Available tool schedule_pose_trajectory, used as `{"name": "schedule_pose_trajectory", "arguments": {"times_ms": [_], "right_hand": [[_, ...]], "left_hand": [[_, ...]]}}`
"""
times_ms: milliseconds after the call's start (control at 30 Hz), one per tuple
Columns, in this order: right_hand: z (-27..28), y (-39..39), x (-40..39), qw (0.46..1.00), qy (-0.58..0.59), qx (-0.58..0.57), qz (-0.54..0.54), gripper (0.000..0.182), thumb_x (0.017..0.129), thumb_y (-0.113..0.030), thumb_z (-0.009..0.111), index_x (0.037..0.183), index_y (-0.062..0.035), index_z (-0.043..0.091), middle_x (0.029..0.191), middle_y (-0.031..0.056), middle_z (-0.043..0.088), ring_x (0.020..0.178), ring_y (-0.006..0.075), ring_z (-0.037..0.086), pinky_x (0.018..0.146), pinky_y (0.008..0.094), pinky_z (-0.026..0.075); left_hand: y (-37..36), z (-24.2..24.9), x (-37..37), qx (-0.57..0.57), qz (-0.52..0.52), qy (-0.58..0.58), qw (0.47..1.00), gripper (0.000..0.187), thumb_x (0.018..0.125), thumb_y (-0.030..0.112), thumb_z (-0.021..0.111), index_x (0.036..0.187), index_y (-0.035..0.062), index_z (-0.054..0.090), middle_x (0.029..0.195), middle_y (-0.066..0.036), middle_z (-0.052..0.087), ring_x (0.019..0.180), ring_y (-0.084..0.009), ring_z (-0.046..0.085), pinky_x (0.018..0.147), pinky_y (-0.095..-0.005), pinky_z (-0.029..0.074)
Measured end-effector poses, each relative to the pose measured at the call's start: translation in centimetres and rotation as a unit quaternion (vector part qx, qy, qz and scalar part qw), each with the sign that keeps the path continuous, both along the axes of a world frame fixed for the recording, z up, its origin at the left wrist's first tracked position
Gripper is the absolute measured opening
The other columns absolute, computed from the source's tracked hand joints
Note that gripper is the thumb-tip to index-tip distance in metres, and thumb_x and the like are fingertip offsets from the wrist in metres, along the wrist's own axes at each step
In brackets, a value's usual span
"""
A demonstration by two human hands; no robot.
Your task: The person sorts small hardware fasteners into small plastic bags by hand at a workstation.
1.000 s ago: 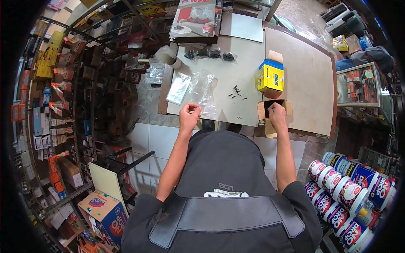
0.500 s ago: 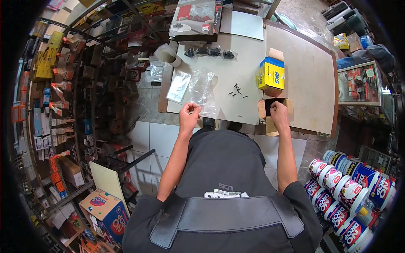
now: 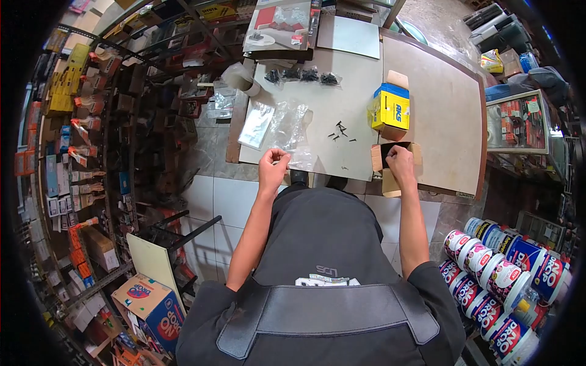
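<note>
Hardware shop, pale table (image 3: 342,79). Left hand (image 3: 273,168) pinches clear bag (image 3: 292,131); right hand (image 3: 400,163) closed inside open box (image 3: 395,160). Advice: hold bag mouth wide, take few screws (image 3: 340,131).

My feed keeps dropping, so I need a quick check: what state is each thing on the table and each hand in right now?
left hand: pinching the edge of a clear plastic bag
right hand: reaching into the brown carton
brown carton: open, flaps out
yellow box: top flap open, upright
loose black screws: scattered on the table
filled screw bags: in a row at the far edge
flat clear bags: lying flat
</note>
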State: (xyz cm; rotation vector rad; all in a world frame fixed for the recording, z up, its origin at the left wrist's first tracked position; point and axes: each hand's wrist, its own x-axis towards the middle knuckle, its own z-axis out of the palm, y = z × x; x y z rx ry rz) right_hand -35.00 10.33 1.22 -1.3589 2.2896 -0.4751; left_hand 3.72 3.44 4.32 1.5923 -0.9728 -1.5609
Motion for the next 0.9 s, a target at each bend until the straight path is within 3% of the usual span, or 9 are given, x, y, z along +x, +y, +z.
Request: {"name": "schedule_pose_trajectory", "arguments": {"times_ms": [167, 233, 333, 633, 900], "right_hand": [[-0.8, 0.1, -0.1, 1.000, 0.007, -0.018, -0.025, 0.014, 0.076, -0.005, 0.068, 0.088, 0.0009, 0.071, 0.075, 0.0189, 0.069, 0.069, 0.0288, 0.068, 0.069, 0.0386, 0.054], [0.0, 0.1, 0.1, 0.999, -0.030, 0.016, -0.042, 0.023, 0.076, -0.011, 0.070, 0.098, -0.0032, 0.073, 0.088, 0.0206, 0.073, 0.087, 0.0374, 0.071, 0.082, 0.0445, 0.056], [0.4, 0.2, 0.5, 0.999, 0.014, -0.029, -0.018, 0.023, 0.077, -0.008, 0.067, 0.097, 0.0002, 0.073, 0.086, 0.0221, 0.072, 0.081, 0.0333, 0.072, 0.076, 0.0397, 0.056], [0.1, -0.3, 0.2, 0.999, 0.023, 0.046, -0.012, 0.023, 0.076, -0.009, 0.068, 0.098, -0.0026, 0.073, 0.085, 0.0213, 0.071, 0.083, 0.0357, 0.071, 0.077, 0.0422, 0.055], [-0.2, 0.0, 0.0, 1.000, 0.007, 0.026, -0.008, 0.018, 0.076, -0.011, 0.070, 0.092, -0.0008, 0.070, 0.085, 0.0209, 0.071, 0.083, 0.0364, 0.070, 0.077, 0.0425, 0.056]], "left_hand": [[0.0, -0.3, -0.2, -0.001, -0.002, 0.001, 1.000, 0.015, 0.088, 0.011, 0.073, 0.097, 0.0052, 0.063, 0.089, -0.002, 0.062, 0.070, -0.0087, 0.058, 0.059, -0.0235, 0.047], [0.0, -0.3, -0.2, -0.007, -0.002, 0.001, 1.000, 0.014, 0.089, 0.011, 0.073, 0.097, 0.0052, 0.063, 0.089, -0.002, 0.062, 0.069, -0.0086, 0.058, 0.059, -0.0231, 0.047], [0.1, -0.3, -0.3, -0.008, -0.006, -0.003, 1.000, 0.014, 0.089, 0.011, 0.073, 0.097, 0.0052, 0.063, 0.089, -0.002, 0.062, 0.069, -0.0084, 0.058, 0.059, -0.0229, 0.047], [0.1, -0.4, -0.5, -0.005, 0.000, 0.006, 1.000, 0.013, 0.089, 0.011, 0.073, 0.096, 0.0054, 0.063, 0.087, -0.001, 0.061, 0.069, -0.0080, 0.058, 0.058, -0.0231, 0.046], [0.2, -0.5, -0.2, 0.001, 0.009, 0.004, 1.000, 0.014, 0.089, 0.011, 0.073, 0.097, 0.0053, 0.063, 0.088, -0.001, 0.061, 0.069, -0.0081, 0.058, 0.058, -0.0231, 0.047]]}}
